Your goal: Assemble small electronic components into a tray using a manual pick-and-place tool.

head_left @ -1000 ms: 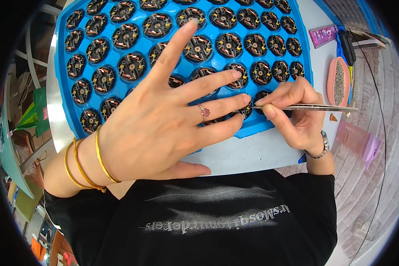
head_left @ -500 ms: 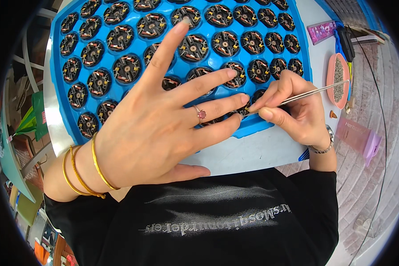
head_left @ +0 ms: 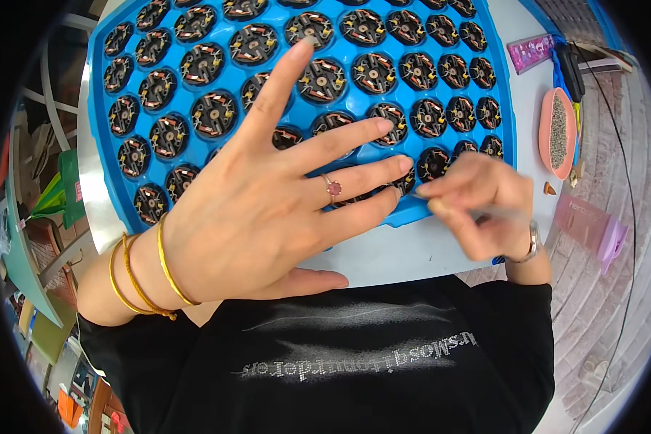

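A blue moulded tray (head_left: 103,137) holds rows of round black parts (head_left: 214,114) with copper-coloured pieces, fine wires and small yellow components. My left hand (head_left: 253,202) lies spread over the tray's near half, fingers apart, hiding several parts beneath it. Its ring and little fingertips rest by a black part (head_left: 406,181) in the nearest row. Just right of those fingertips, my right hand (head_left: 488,199) is pinched at the tray's near edge. Thin metal tweezers (head_left: 503,215) are in it, smeared by motion; their tips cannot be made out.
Right of the tray stands a pink oval dish (head_left: 571,137) with small grey pieces inside. A purple patterned packet (head_left: 531,53) and a dark-handled tool (head_left: 569,72) lie beyond it. A translucent purple bottle (head_left: 586,223) is at the right, near a thin black cable (head_left: 633,210).
My right hand has turned and shifted slightly down, and the tweezers have swung from pointing up right to a blur below the fingers. My left hand keeps its spread pose; the whole view has shifted slightly.
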`<action>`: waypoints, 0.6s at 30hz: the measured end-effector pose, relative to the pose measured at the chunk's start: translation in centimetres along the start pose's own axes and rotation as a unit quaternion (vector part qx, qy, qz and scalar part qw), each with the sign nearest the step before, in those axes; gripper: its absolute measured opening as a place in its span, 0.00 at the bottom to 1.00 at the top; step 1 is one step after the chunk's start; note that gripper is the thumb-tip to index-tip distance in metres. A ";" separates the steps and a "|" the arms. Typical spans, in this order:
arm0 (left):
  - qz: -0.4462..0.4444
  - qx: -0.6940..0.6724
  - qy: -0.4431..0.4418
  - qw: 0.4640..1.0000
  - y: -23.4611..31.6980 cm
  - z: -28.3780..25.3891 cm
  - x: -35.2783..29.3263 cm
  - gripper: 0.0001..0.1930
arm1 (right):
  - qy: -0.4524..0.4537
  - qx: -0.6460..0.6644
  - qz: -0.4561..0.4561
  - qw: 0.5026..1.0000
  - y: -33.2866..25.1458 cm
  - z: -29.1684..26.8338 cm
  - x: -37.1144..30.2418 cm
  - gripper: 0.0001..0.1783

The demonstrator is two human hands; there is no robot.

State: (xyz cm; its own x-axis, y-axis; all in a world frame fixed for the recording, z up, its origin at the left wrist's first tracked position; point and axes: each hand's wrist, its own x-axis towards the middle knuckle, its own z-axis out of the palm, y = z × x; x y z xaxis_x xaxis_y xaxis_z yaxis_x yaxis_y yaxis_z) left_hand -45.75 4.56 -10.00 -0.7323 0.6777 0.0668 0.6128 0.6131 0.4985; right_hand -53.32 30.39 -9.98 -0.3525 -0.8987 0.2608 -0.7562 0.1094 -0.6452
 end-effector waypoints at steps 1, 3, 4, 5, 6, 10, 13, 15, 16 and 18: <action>-0.003 -0.001 0.000 1.000 0.0 0.0 -0.1 0.44 | 0.025 0.078 0.082 0.993 0.3 0.0 -0.2 0.13; -0.005 -0.002 0.000 1.000 0.0 0.0 -0.1 0.44 | 0.050 0.154 0.164 0.973 0.5 -0.1 -0.4 0.12; -0.008 -0.001 -0.003 1.000 0.0 0.0 -0.1 0.44 | 0.045 0.156 0.168 0.972 0.5 -0.1 -0.3 0.12; -0.011 0.000 -0.007 1.000 0.0 0.0 -0.1 0.44 | 0.040 0.158 0.173 0.971 0.5 0.0 -0.3 0.11; -0.009 -0.001 -0.008 1.000 0.0 0.0 -0.1 0.44 | 0.038 0.162 0.172 0.971 0.5 -0.1 -0.2 0.11; -0.010 0.003 -0.011 1.000 -0.1 -0.1 -0.1 0.44 | 0.038 0.168 0.189 0.967 0.3 -0.2 0.1 0.11; -0.010 0.010 -0.018 1.000 0.0 -0.3 0.0 0.44 | 0.018 0.143 0.178 0.973 0.3 -0.3 0.3 0.11; -0.010 0.015 -0.022 1.000 0.0 -0.3 0.0 0.44 | 0.021 0.155 0.199 0.967 0.2 -0.3 0.3 0.11; -0.008 0.011 -0.021 1.000 0.0 -0.2 0.0 0.44 | 0.022 0.155 0.199 0.967 0.2 -0.3 0.2 0.11; -0.007 0.008 -0.019 1.000 0.0 -0.2 0.0 0.44 | 0.052 0.217 0.194 0.955 0.3 -0.2 -0.1 0.11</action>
State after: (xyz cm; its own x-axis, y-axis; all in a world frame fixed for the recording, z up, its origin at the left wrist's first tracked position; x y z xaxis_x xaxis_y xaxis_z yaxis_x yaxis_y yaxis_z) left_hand -45.84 4.45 -9.81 -0.7298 0.6831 0.0270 0.6070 0.6294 0.4851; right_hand -53.62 30.60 -10.11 -0.6307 -0.7760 -0.0033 -0.2656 0.2199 -0.9387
